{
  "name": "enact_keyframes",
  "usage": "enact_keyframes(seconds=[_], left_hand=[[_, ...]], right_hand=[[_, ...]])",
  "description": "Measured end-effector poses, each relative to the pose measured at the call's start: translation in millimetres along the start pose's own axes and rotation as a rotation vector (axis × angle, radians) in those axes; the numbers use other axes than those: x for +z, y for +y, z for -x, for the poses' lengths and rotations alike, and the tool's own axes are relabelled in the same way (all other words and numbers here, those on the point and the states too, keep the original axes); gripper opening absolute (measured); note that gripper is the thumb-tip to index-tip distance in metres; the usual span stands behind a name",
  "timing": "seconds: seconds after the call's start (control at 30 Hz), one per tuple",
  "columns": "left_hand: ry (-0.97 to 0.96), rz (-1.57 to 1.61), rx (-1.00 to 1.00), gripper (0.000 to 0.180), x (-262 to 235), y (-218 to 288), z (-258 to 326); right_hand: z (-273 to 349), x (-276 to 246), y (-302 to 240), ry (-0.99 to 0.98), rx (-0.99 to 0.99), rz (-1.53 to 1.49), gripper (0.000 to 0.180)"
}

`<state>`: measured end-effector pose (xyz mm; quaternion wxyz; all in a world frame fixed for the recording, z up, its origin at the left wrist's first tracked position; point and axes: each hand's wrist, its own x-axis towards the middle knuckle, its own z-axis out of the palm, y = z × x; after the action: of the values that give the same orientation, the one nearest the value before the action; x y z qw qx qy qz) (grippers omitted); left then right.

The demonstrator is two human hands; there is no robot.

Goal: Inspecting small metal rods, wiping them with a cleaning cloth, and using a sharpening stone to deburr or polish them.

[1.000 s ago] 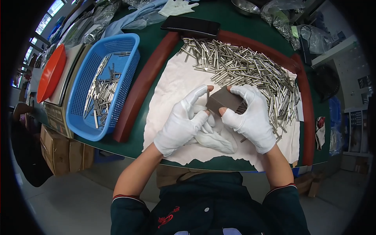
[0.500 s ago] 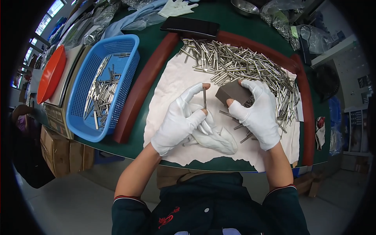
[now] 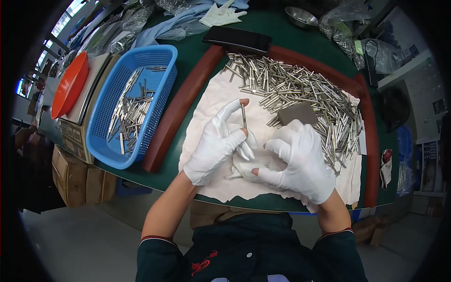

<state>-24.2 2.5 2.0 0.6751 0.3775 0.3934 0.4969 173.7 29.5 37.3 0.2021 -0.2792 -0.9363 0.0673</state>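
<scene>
My left hand (image 3: 213, 150), in a white glove with bare fingertips, pinches a slim metal pin (image 3: 243, 115) upright between thumb and forefinger. Below its fingers a bunched white cloth (image 3: 249, 168), perhaps a glove, lies on the pale sheet. My right hand (image 3: 298, 162), gloved the same way, reaches over that cloth with thumb and fingers apart. Its thumb is at the cloth; whether they touch I cannot tell. A brown block (image 3: 297, 114) rests at the near edge of a heap of metal pins (image 3: 300, 82), just beyond my right hand.
Dark red bars (image 3: 185, 108) frame the pale sheet (image 3: 204, 120). On the left stand a blue basket (image 3: 96, 136) with more pins, a scale (image 3: 77, 131) and an orange-red dish (image 3: 70, 87). A black phone-like slab (image 3: 237, 40) lies at the back, near a metal bowl (image 3: 301, 17).
My right hand has let go of the brown block, which now sits on the pins. That hand has moved left and nearer, over the white cloth. My left hand keeps its pin.
</scene>
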Motion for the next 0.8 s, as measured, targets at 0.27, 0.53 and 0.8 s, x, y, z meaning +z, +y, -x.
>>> enact_keyframes(seconds=[0.27,0.53,0.8], left_hand=[[0.139,-0.265,0.0,0.059,11.1,5.2,2.3],[-0.005,-0.29,-0.05,0.06,15.7,-6.2,5.7],[-0.164,-0.404,0.035,0.06,19.7,-17.0,11.4]], right_hand=[[1.2,7.7,0.8,-0.036,0.015,-0.24,0.01],[0.4,14.2,-8.8,0.125,0.64,-1.04,0.019],[-0.3,12.5,-11.2,-0.062,0.793,-1.336,0.01]])
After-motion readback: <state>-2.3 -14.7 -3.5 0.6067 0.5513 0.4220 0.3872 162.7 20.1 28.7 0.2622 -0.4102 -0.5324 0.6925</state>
